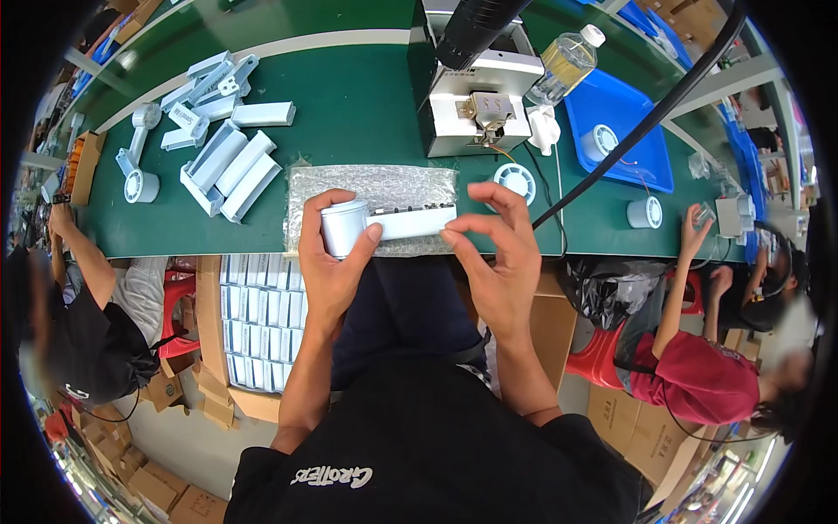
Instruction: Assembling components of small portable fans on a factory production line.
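A pale blue handheld fan [410, 225] is held above a bubble-wrap sheet [374, 182] near the table's front edge. Its round head is at the left, and small dark parts show along the upper side of its handle. My left hand [333, 271] is closed around the round head, thumb in front and fingers behind. At the handle's right end, my right hand [506, 253] pinches with thumb and forefinger, its other fingers curled above. Whether a small part is between those fingertips cannot be made out. Just behind my right hand lies a round fan piece [515, 182].
Pale blue housing pieces [236, 170] lie at the left of the green table [349, 105]. A metal-topped machine [476, 113], a bottle [567, 65] and a blue tray [642, 109] stand behind at right. A black cable [646, 127] crosses there. People sit on both sides.
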